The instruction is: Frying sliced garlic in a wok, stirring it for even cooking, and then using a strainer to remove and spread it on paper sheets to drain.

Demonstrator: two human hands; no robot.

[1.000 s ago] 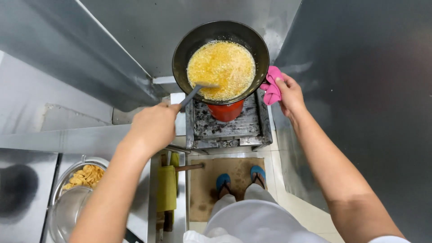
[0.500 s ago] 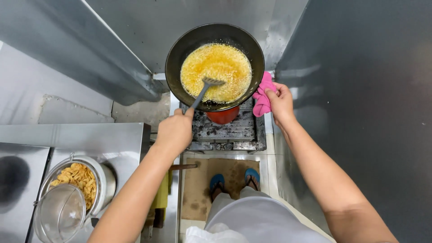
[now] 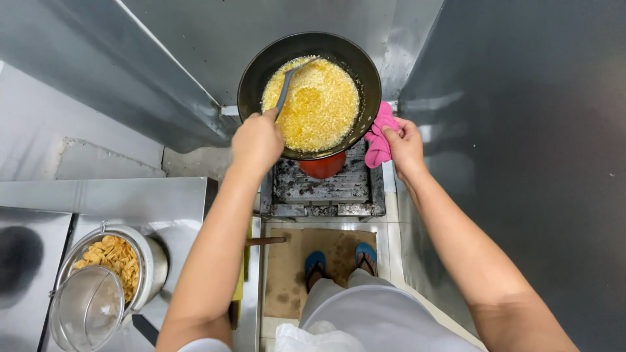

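A black wok (image 3: 257, 70) full of yellow bubbling food (image 3: 313, 104) sits on a red burner (image 3: 323, 166) over a dark stove frame (image 3: 319, 192). My left hand (image 3: 256, 140) grips the handle of a metal spatula (image 3: 287, 83) whose blade reaches into the far side of the food. My right hand (image 3: 404, 145) holds a pink cloth (image 3: 378, 140) against the wok's right rim.
A steel counter (image 3: 130, 202) at the left carries a metal pot of yellow chips (image 3: 111, 257) with a mesh strainer (image 3: 88, 309) leaning on it. Steel walls (image 3: 521, 130) close in on both sides. My feet in blue sandals (image 3: 339, 257) stand on a brown mat.
The spatula blade has moved from the near left part of the food to the far side. My left hand has risen toward the wok's rim. The view shifted left.
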